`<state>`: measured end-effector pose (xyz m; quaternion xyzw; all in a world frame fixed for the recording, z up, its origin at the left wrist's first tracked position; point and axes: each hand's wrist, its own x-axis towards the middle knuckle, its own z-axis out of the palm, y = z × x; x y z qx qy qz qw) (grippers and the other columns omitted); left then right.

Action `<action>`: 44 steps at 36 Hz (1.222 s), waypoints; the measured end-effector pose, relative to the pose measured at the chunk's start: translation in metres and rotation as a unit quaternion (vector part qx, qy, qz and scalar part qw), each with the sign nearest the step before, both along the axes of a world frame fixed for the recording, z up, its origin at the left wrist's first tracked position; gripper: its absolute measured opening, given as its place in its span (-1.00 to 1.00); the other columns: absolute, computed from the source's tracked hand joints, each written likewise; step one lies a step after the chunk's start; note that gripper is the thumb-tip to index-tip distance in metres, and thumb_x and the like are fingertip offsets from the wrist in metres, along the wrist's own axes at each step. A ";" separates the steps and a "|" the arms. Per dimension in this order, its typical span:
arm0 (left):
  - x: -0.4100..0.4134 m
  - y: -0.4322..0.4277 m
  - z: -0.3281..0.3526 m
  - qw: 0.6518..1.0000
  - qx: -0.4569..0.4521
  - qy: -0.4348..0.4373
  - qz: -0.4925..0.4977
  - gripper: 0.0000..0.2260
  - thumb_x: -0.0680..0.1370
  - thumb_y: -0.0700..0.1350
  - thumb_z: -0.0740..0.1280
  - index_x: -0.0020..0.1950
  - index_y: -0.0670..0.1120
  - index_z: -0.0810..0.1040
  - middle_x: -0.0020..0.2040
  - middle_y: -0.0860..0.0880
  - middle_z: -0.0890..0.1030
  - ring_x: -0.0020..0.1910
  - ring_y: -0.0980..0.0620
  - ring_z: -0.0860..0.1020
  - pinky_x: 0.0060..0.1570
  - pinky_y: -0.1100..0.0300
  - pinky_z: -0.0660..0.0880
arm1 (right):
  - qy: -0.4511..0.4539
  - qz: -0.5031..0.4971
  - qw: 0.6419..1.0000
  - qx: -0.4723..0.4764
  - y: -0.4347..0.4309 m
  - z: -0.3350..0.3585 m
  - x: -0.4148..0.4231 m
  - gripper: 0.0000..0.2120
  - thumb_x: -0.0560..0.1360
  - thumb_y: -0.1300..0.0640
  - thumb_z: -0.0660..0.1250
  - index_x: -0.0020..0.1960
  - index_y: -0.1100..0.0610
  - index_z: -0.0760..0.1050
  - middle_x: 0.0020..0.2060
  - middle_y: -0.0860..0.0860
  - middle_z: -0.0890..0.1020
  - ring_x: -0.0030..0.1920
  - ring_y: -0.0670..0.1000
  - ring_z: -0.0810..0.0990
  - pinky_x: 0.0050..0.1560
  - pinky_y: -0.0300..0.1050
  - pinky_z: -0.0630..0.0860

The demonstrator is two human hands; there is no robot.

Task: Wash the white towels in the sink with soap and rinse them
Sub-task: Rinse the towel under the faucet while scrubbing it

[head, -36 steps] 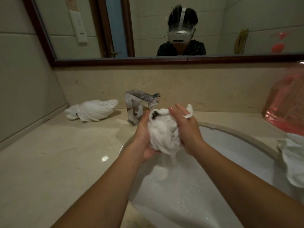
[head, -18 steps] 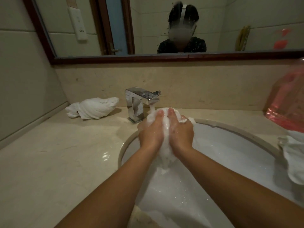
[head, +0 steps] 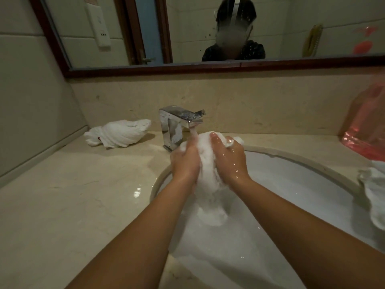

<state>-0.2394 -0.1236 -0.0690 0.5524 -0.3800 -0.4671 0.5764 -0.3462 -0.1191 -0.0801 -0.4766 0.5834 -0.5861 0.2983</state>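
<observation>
The soapy white towel (head: 208,163) hangs bunched, long axis vertical, lower end trailing into the sink (head: 291,163), its top just below the faucet (head: 179,122). It sits clamped between the left hand (head: 185,161) and right hand (head: 230,159), palms facing, fingers curled around it, forearms converging.

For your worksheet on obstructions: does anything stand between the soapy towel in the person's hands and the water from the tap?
Nothing visible does. The left hand and right hand hold the soapy towel directly under the tap, over the sink.
</observation>
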 end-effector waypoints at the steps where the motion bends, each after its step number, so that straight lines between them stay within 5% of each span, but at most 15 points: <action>1: 0.000 0.001 0.000 1.000 0.005 0.013 -0.006 -0.61 0.56 0.37 0.38 -0.11 0.05 0.63 -0.03 0.00 0.73 0.07 -0.09 0.69 0.21 -0.04 0.61 | -0.006 0.004 1.000 -0.001 -0.002 -0.001 -0.002 -0.53 0.64 -0.25 0.31 -0.04 0.17 0.62 -0.21 -0.04 0.66 -0.08 0.05 0.68 0.00 -0.01 0.56; 6: 0.004 -0.007 -0.007 0.998 0.015 0.057 -0.024 -0.22 0.27 0.59 0.34 0.19 0.02 0.74 0.09 -0.02 0.77 0.11 -0.11 0.73 0.26 -0.13 0.61 | -0.066 0.001 0.998 0.020 -0.010 -0.004 -0.003 -0.40 0.41 -0.51 0.26 0.12 -0.04 0.54 0.01 -0.03 0.72 0.07 0.05 0.70 0.24 0.18 0.62; 10: 0.006 -0.005 -0.017 0.999 0.036 0.020 -0.029 -0.08 0.21 0.74 0.22 0.25 0.13 0.72 0.15 0.00 0.76 0.17 -0.12 0.71 0.32 -0.15 0.57 | -0.132 0.029 0.988 0.076 -0.001 -0.002 0.001 -0.38 0.63 -0.34 0.26 0.54 -0.04 0.23 0.32 0.02 0.52 0.30 0.11 0.55 0.39 0.08 0.49; 13: 0.008 0.005 -0.017 0.995 0.087 0.013 -0.048 0.09 0.04 0.82 0.16 0.25 0.11 0.71 0.08 -0.03 0.78 0.11 -0.14 0.73 0.28 -0.17 0.59 | -0.136 0.026 0.985 0.101 0.010 -0.004 0.007 -0.51 0.68 -0.26 0.22 0.50 -0.03 0.29 0.27 0.07 0.57 0.23 0.11 0.59 0.21 -0.03 0.48; 16: 0.009 0.023 -0.008 0.988 0.139 0.013 -0.060 -0.05 0.21 0.75 0.16 0.29 0.12 0.68 0.05 -0.05 0.78 0.05 -0.12 0.75 0.18 -0.15 0.65 | -0.135 0.020 0.981 0.140 0.015 -0.006 0.011 -0.68 0.71 -0.25 0.15 0.32 -0.09 0.42 0.19 0.09 0.65 0.14 0.10 0.63 0.16 -0.03 0.50; 19: 0.009 0.031 0.001 0.986 0.165 0.000 -0.018 -0.37 0.51 0.54 0.22 0.26 0.10 0.66 0.03 -0.05 0.77 0.02 -0.12 0.73 0.17 -0.12 0.65 | -0.132 0.045 0.975 0.176 0.023 0.003 0.015 -0.65 0.74 -0.22 0.09 0.38 -0.07 0.45 0.24 0.08 0.63 0.18 0.12 0.62 0.19 0.02 0.55; 23: 0.014 0.032 0.021 0.980 0.186 0.034 0.059 -0.49 0.56 0.43 0.30 0.13 0.02 0.67 0.02 -0.04 0.74 0.04 -0.13 0.70 0.21 -0.10 0.63 | -0.143 0.055 0.962 0.226 0.025 0.028 0.021 -0.62 0.76 -0.20 -0.01 0.44 -0.09 0.41 0.31 0.06 0.57 0.26 0.14 0.59 0.36 0.20 0.54; 28: 0.024 0.040 0.059 0.982 0.170 0.013 0.080 -0.68 0.66 0.25 0.32 0.00 0.03 0.64 -0.06 0.01 0.69 -0.03 -0.02 0.64 0.11 0.03 0.59 | -0.100 0.077 0.965 0.228 0.034 0.055 0.019 -0.62 0.78 -0.13 -0.03 0.28 -0.01 0.51 0.18 0.06 0.64 0.18 0.05 0.60 0.30 0.11 0.56; 31: 0.030 0.048 0.076 0.987 0.120 -0.064 0.081 -0.69 0.69 0.21 0.29 -0.02 0.03 0.66 -0.01 -0.05 0.72 -0.04 -0.01 0.65 -0.04 0.11 0.53 | -0.016 0.095 0.966 0.238 0.036 0.067 0.015 -0.68 0.76 -0.11 0.11 0.28 0.02 0.55 0.15 0.08 0.68 0.14 0.03 0.65 0.26 0.10 0.61; 36: 0.040 0.051 0.110 0.986 0.080 -0.111 0.099 -0.63 0.69 0.07 0.36 -0.20 -0.13 0.68 -0.25 -0.05 0.68 -0.27 0.06 0.57 -0.31 0.30 0.47 | -0.104 0.049 0.953 0.281 0.035 0.092 0.006 -0.48 0.63 -0.40 0.12 0.28 -0.06 0.57 0.11 -0.01 0.71 0.13 0.06 0.67 0.27 0.22 0.61; 40: 0.046 0.032 0.142 0.983 0.099 -0.139 0.062 -0.58 0.66 0.10 0.39 -0.23 -0.20 0.67 -0.25 -0.12 0.69 -0.25 -0.07 0.57 -0.16 0.01 0.49 | -0.042 0.035 0.955 0.293 0.020 0.117 -0.001 -0.33 0.63 -0.42 0.05 0.47 0.03 0.46 0.32 0.07 0.59 0.32 0.15 0.55 0.40 0.14 0.47; 42: 0.044 0.023 0.150 0.978 0.113 -0.170 0.040 -0.56 0.65 0.13 0.38 -0.31 -0.13 0.65 -0.22 -0.15 0.70 -0.20 -0.11 0.60 -0.07 -0.05 0.50 | 0.036 0.081 0.959 0.271 0.010 0.131 -0.001 -0.29 0.62 -0.32 0.01 0.59 0.10 0.35 0.52 0.12 0.45 0.50 0.15 0.42 0.53 0.07 0.34; 44: 0.046 0.008 0.156 0.972 0.140 -0.185 0.023 -0.56 0.63 0.19 0.38 -0.31 -0.08 0.65 -0.16 -0.18 0.72 -0.10 -0.17 0.65 0.04 -0.09 0.56 | 0.020 0.092 0.954 0.286 -0.008 0.138 0.004 -0.45 0.75 0.01 0.05 0.67 0.21 0.17 0.65 0.15 0.25 0.64 0.12 0.22 0.56 -0.13 0.11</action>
